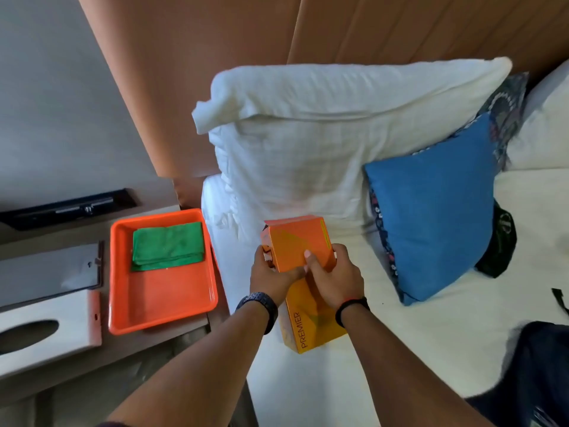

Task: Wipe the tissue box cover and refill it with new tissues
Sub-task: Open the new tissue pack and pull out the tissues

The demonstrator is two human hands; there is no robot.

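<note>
1. Both hands hold an orange tissue carton (303, 251) marked PREMIER, which rests lengthwise on the bed (431, 318) close to its left edge, in front of the white pillow (323, 140).
2. The left hand (271, 278) grips the carton's left side, its fingers (265, 252) curled round the far end; the right hand (334, 277) clamps the top and right side, thumb pressed flat on the upper face.
3. The tissue box cover (40, 328) lies on the desk (160, 346) at its near left corner, oval slot up, beside the orange tray (166, 300) holding a folded green cloth (167, 246).
4. Judged step: opening the new carton, so refilling is under way.
5. Next calls for freeing the tissues, then carrying them over to the cover.
</note>
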